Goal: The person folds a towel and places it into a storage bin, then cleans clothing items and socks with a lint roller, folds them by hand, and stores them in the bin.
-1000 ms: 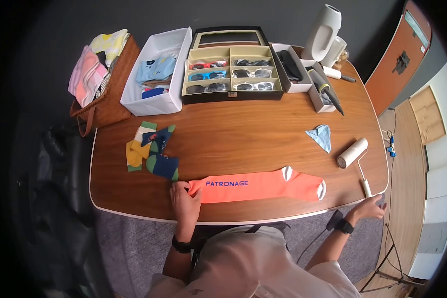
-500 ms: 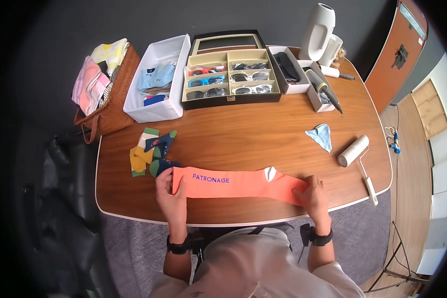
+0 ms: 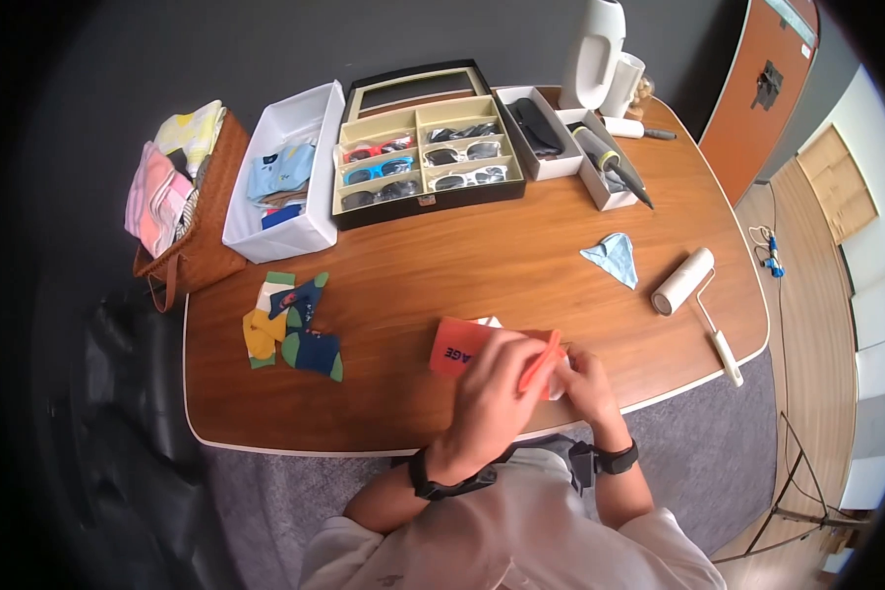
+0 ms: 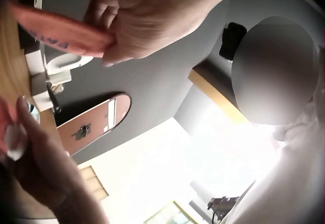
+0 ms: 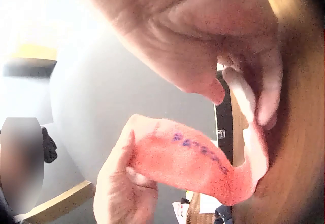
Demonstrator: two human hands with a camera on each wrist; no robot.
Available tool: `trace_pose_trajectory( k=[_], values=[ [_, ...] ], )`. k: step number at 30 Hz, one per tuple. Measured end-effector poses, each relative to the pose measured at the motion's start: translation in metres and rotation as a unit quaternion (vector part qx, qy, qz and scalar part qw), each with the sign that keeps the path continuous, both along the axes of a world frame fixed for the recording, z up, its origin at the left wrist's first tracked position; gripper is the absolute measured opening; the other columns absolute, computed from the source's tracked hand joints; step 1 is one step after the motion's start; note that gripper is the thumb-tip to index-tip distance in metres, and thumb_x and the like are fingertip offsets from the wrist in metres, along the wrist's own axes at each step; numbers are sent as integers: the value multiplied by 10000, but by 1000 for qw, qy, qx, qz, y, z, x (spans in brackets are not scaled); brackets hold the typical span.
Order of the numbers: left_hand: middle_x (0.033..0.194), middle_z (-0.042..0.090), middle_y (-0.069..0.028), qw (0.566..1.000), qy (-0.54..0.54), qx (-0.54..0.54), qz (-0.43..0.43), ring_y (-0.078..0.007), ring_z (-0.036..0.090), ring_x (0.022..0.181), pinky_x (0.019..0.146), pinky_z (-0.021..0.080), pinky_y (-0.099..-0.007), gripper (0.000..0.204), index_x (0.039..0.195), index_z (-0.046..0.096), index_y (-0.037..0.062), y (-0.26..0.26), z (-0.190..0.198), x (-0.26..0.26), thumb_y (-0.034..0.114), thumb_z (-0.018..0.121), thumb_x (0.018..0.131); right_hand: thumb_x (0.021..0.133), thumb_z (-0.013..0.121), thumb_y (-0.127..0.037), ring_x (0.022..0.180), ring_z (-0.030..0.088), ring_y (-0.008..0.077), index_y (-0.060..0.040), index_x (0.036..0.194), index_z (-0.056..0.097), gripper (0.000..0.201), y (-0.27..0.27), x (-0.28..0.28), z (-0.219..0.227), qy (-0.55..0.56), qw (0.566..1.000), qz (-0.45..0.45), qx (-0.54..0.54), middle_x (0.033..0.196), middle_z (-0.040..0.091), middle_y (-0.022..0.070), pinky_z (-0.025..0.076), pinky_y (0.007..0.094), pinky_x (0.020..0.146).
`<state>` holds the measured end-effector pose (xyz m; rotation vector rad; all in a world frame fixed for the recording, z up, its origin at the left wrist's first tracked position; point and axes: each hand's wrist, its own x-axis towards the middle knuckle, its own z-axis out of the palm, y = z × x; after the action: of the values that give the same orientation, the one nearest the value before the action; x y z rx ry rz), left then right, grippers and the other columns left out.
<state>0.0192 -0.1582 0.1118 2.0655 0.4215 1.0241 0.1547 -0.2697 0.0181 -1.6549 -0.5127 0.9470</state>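
A coral-orange sock (image 3: 446, 342) with blue lettering and white patches is bent over on itself near the table's front edge. My left hand (image 3: 492, 398) pinches its cuff end, lifted and carried across to the right; the right wrist view shows the lettered leg (image 5: 172, 158) curving up to that hand. My right hand (image 3: 592, 391) grips the white-patched toe end low over the tabletop, its fingers partly hiding the fabric. Left of both hands lie a navy-and-green sock (image 3: 315, 352) and a yellow sock (image 3: 259, 336), overlapping each other.
A lint roller (image 3: 683, 282) and a folded light-blue cloth (image 3: 615, 259) lie to the right. Along the back stand a wicker basket (image 3: 211, 221) of cloths, a white bin (image 3: 315, 221), a sunglasses case (image 3: 477, 194) and small white boxes (image 3: 560, 165).
The sock lay stretched out flat; now its cuff end is folded over toward the toe end. My left hand has swung right with it. My right hand came in from the right side and took hold.
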Motion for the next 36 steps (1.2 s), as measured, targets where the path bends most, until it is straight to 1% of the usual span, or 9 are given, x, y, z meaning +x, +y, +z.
trace_pose_trajectory(
  k=[5,7,10,16,26,28,29,31,36],
  values=[
    [1215,494,-206,971,221,40,-82,-372,472,1146,949,413,-462,640,1250,499,-16,-3,-48,1,229,810,748,1031,490,-309,785,636,118,57,1170,585,403,-21,8,-5,127,984,-120,41,960,668,90,533,254,654],
    [1229,483,-210,959,279,42,13,-397,459,1135,958,406,-468,685,1275,493,-20,9,-57,-12,258,816,739,1022,514,-287,872,663,142,61,1206,558,397,-31,11,5,152,976,-147,45,1015,678,118,542,251,709],
    [1208,485,-210,952,272,62,126,-397,474,1110,952,421,-449,636,1252,523,-10,41,-73,-29,231,813,740,994,575,-243,852,672,163,56,1210,558,369,-32,8,-8,18,988,-133,69,1018,681,127,538,253,715],
    [1100,507,-179,968,245,-23,57,-352,532,999,868,462,-421,359,1029,601,2,66,-89,-36,154,788,763,900,707,-180,814,658,115,16,1114,621,303,-22,5,-10,-191,978,-79,-11,918,714,114,527,277,687],
    [832,647,-73,927,108,-360,15,-137,634,766,691,519,-278,218,939,525,0,76,-110,-53,35,716,841,876,722,-174,588,586,145,-15,975,661,197,-10,3,-8,-233,954,-186,12,700,673,81,492,283,605],
    [882,638,-113,947,110,-286,101,-194,632,776,703,520,-314,304,979,560,-2,77,-108,-53,106,768,786,869,712,-155,719,614,235,-9,1043,636,239,-5,1,0,-285,947,-127,-71,830,659,130,505,335,689],
    [1093,609,-183,942,220,-189,167,-276,612,996,860,504,-384,437,1149,546,-21,72,-102,-54,111,755,789,869,712,-155,719,614,235,-9,1043,636,239,-2,-1,0,-286,947,-125,-70,830,659,130,505,335,689],
    [1212,544,-210,958,222,-71,168,-325,536,1129,949,452,-418,518,1234,497,-37,65,-91,-51,115,737,802,854,707,-148,928,589,348,10,1113,595,323,3,-7,0,-464,872,-143,-58,1011,604,197,491,393,805],
    [1542,245,-250,945,304,121,-1,-409,199,1447,1173,201,-493,871,1445,290,-85,30,-68,-43,392,704,846,816,730,-162,1025,546,408,33,1136,575,405,8,-9,7,-444,885,-79,-115,1116,564,236,464,439,873]
  ],
)
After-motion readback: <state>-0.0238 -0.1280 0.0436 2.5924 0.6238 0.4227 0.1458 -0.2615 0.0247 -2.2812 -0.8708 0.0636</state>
